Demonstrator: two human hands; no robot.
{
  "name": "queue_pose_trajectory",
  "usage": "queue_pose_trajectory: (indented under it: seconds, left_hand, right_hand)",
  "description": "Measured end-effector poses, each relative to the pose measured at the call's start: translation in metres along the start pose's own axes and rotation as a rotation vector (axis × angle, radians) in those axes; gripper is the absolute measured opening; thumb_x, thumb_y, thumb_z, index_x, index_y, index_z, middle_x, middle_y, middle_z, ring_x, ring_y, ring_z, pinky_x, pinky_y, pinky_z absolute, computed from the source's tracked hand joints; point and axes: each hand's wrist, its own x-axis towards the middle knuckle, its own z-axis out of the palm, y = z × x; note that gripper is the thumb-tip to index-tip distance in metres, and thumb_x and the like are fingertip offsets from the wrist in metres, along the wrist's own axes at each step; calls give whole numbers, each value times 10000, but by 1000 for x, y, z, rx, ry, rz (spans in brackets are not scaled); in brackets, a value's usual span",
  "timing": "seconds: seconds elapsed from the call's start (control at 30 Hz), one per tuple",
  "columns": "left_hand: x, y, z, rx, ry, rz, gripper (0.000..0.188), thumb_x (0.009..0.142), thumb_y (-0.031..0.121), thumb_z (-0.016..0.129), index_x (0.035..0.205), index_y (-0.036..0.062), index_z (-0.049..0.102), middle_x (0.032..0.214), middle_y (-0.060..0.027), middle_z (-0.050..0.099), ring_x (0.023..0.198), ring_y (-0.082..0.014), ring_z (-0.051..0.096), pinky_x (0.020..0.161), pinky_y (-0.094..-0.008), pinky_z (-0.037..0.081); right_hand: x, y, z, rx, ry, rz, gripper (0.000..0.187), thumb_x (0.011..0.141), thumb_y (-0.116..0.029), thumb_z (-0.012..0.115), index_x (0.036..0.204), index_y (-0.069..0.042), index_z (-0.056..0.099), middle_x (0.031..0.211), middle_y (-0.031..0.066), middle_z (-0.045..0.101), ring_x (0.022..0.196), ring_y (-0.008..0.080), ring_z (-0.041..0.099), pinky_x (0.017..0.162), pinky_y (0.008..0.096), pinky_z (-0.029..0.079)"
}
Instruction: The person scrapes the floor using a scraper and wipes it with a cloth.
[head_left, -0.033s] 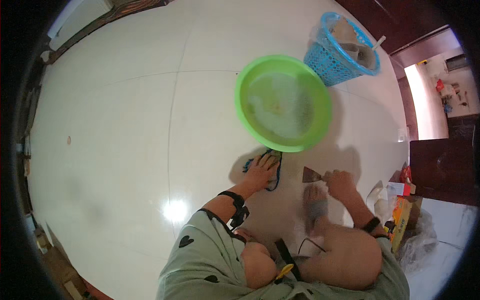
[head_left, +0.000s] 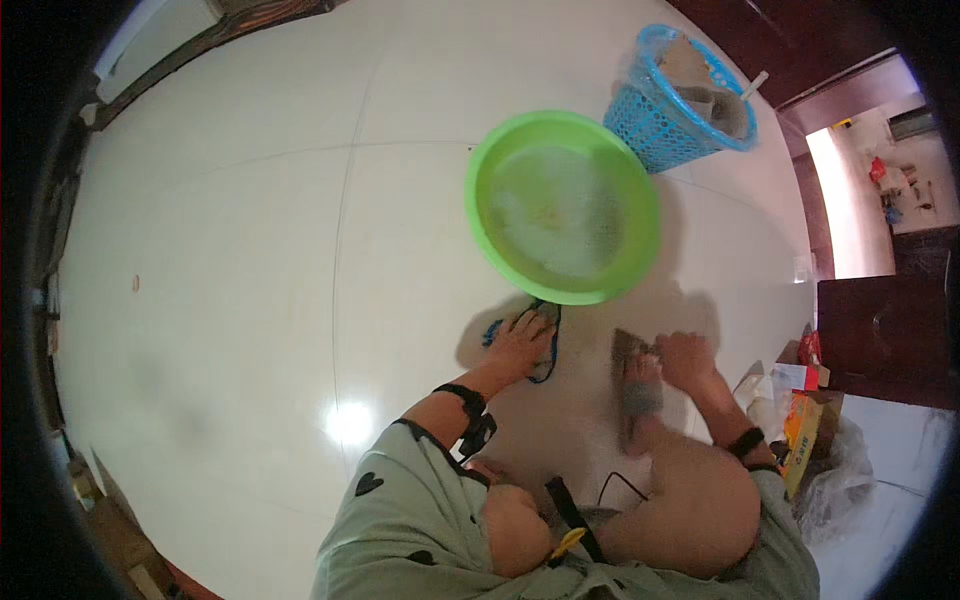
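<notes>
My left hand [head_left: 524, 342] lies on a blue-edged cloth [head_left: 547, 366] on the floor, its fingers stretched out over it. Just beyond the fingertips stands a light green basin [head_left: 651, 215] holding cloudy, sudsy water. In my closed right hand [head_left: 685, 358] is a scraper [head_left: 627, 344], its flat blade pointing left. The blade is slightly blurred, close above my foot [head_left: 640, 385]; whether it touches the floor I cannot tell. The right fingers wrap around the handle and mostly hide it.
A blue lattice basket [head_left: 648, 128] lined with a clear bag holds rubbish behind the basin, at the right. Boxes [head_left: 798, 425] and a clear plastic bag [head_left: 842, 480] lie by my right arm. Dark furniture [head_left: 880, 340] lines the right side. Pale tiles [head_left: 240, 260] cover the floor.
The scraper has shifted a little to the right, and its blade now sits nearer my foot. The left hand and the cloth look nearly the same.
</notes>
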Motion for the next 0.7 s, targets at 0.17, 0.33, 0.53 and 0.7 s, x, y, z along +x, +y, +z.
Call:
queue_pose_trajectory:
  seconds: [0.17, 0.33, 0.53, 0.7]
  left_hand:
    - [-16, -4, 9, -65, -99, -54, 373, 734, 162, 602, 1094, 121, 513, 1171, -75, 442, 1143, -251, 366, 958, -427, 254]
    - [-32, -48, -22, 23, 127, -302, 328, 707, 127, 584, 1032, 138, 541, 1081, -52, 491, 1058, -234, 432, 918, -410, 294]
    - [-27, -97, -32, 108, 446, -604, 205, 724, 86, 512, 929, 70, 512, 1050, -101, 498, 924, -282, 471, 774, -388, 424]
    - [-27, -133, -43, 204, 412, -948, 252, 730, 50, 510, 980, 59, 478, 1053, -130, 487, 957, -304, 463, 790, -381, 436]
  right_hand:
    - [26, 22, -4, -102, 105, 51, 173, 759, -197, 538, 840, -51, 585, 740, 122, 591, 688, 298, 598, 597, 401, 470]
    - [43, 35, 16, -12, 1, 33, 178, 758, -205, 533, 841, -55, 579, 742, 132, 587, 684, 308, 596, 593, 405, 471]
    - [61, 57, 10, 29, 10, 0, 196, 740, -202, 541, 877, -67, 577, 771, 143, 587, 712, 297, 600, 607, 418, 475]
    - [61, 122, 28, 33, 98, -67, 217, 724, -204, 550, 906, -91, 587, 830, 153, 588, 787, 296, 591, 667, 422, 470]
